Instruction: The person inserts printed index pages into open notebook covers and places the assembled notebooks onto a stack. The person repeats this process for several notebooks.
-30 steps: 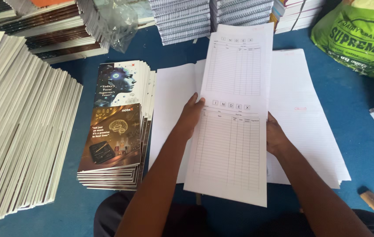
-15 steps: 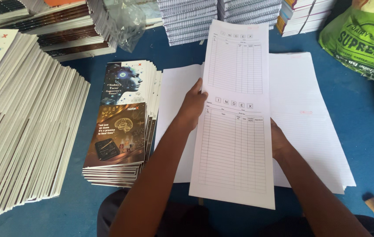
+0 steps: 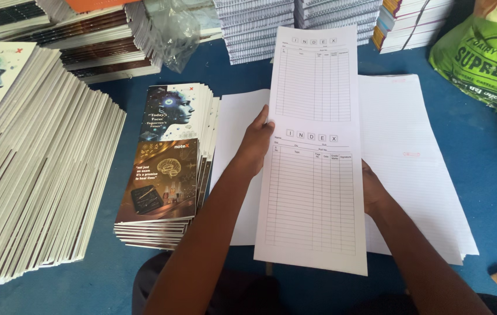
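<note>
While your left hand pinches one long edge and your right hand curls behind the other, the tall printed table sheet hangs over a spread of ruled white paper. Left lies a stack of dark illustrated covers; a green bag, cut off, sits far right.

Both hands hold a long printed table sheet at centre: left hand gripping its nine o'clock edge, right hand at three. Ruled paper lies beneath; illustrated covers stack at nine o'clock.
</note>
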